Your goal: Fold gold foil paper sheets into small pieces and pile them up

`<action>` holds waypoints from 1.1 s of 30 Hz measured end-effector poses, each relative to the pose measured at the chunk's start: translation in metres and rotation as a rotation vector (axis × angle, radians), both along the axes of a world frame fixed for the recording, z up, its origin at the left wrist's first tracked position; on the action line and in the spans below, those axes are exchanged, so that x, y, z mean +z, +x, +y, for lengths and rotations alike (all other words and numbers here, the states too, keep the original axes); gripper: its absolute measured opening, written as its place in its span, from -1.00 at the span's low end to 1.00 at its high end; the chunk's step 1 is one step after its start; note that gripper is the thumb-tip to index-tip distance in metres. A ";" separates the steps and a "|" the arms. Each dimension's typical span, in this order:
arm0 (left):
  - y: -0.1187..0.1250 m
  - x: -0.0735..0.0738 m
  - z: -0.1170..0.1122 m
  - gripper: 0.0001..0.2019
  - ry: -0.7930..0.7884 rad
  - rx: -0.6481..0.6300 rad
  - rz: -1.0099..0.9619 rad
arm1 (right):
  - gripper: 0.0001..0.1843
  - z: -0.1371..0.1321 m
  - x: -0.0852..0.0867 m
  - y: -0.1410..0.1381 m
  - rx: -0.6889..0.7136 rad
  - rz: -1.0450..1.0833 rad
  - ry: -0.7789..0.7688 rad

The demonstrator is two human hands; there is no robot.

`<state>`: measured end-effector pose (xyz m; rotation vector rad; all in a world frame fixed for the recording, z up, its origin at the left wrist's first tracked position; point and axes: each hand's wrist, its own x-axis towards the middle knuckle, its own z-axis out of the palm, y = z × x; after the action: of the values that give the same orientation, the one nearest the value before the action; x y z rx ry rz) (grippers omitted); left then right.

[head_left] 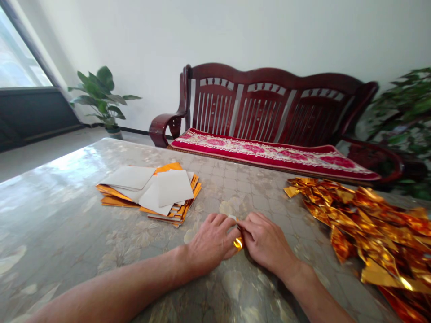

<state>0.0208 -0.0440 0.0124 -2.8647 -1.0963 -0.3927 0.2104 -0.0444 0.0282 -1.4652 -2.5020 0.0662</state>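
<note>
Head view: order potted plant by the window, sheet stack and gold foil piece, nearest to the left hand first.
1. Gold foil piece: at the left hand.
2. Sheet stack: left, on the table.
3. Potted plant: left, beyond the table.

On your worktop [67, 233], paper sheets [175, 188] are lying to your left, foil pieces [367, 224] to your right; behind it, a settee [266, 77] is standing.

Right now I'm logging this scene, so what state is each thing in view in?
Left hand: palm down, fingers bent.
Right hand: fingers curled; its exact grip is hidden.
Gold piece: between the hands, mostly covered.
Sheets: loosely stacked, top ones pale side up.
Foil pieces: creased, heaped.
Bench: upright.
Mat: spread along the seat.
Left plant: upright, leafy.
Right plant: leafy, partly out of frame.
</note>
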 end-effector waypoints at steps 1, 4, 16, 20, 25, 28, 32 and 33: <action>0.000 0.000 0.000 -0.81 0.000 -0.007 0.003 | -0.76 0.000 0.000 0.000 0.000 -0.004 -0.003; 0.002 -0.002 0.001 -0.85 -0.004 -0.022 0.014 | -0.76 -0.001 0.001 -0.001 -0.001 -0.022 -0.005; 0.002 -0.003 0.000 -0.88 0.010 -0.045 0.004 | -0.76 -0.004 0.003 -0.003 0.023 -0.119 0.046; 0.002 -0.002 -0.001 -0.88 -0.007 -0.035 0.005 | -0.77 -0.003 0.002 -0.005 0.021 -0.116 0.062; 0.003 -0.003 -0.002 -0.89 -0.026 -0.045 0.017 | -0.76 0.000 0.003 -0.004 0.001 -0.076 0.012; 0.003 -0.003 -0.001 -0.90 -0.003 -0.075 0.029 | -0.77 0.002 0.004 -0.002 0.006 -0.050 -0.014; 0.002 -0.003 -0.001 -0.91 0.015 -0.108 0.033 | -0.75 0.002 0.005 0.000 0.010 -0.033 -0.038; 0.002 -0.003 -0.001 -0.91 0.015 -0.112 0.033 | -0.75 0.002 0.006 0.000 0.011 -0.032 -0.044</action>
<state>0.0231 -0.0446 0.0089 -2.9166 -0.9269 -0.3561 0.2108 -0.0429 0.0340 -1.4811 -2.5500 0.1015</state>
